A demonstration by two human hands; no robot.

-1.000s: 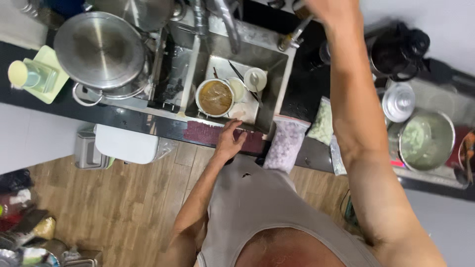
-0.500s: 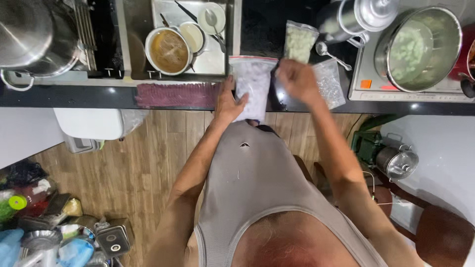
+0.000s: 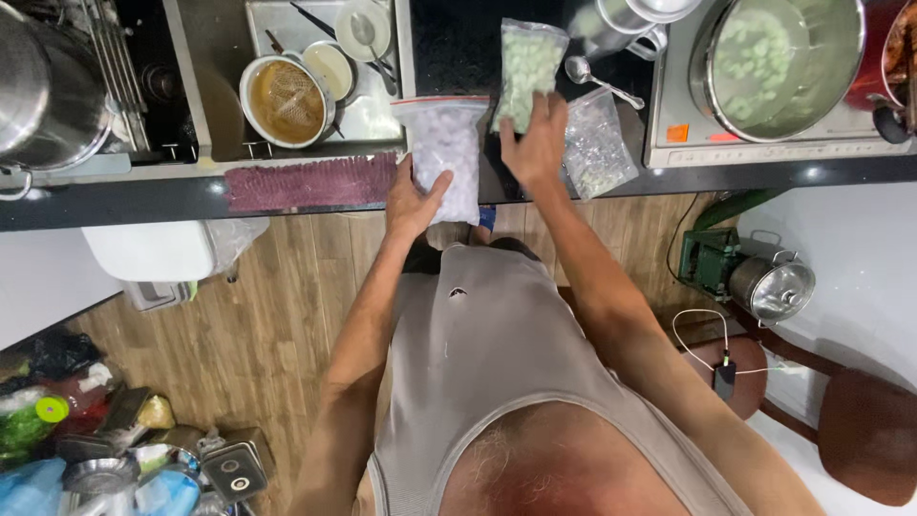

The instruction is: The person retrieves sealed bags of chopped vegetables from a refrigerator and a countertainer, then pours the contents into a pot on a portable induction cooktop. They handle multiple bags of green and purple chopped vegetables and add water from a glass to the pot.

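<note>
I stand at a dark kitchen counter (image 3: 143,196). My left hand (image 3: 413,201) rests against the side of a clear zip bag of pale pieces (image 3: 447,153) lying at the counter's edge. My right hand (image 3: 537,145) grips the lower end of a second clear bag with light green pieces (image 3: 527,67), held over the dark counter. A third bag with whitish content (image 3: 597,143) lies just right of my right hand.
A sink (image 3: 315,76) holds a steel bowl of brownish liquid, a cup and a spoon. A large pot with green pieces (image 3: 783,62) sits at right, a big steel pot (image 3: 43,91) at left. A purple cloth (image 3: 306,182) lies on the counter's edge. Clutter covers the floor at lower left.
My right hand came down from high above the sink and now holds the green bag. My left hand moved from the counter edge to the pale bag. My head shifted right.
</note>
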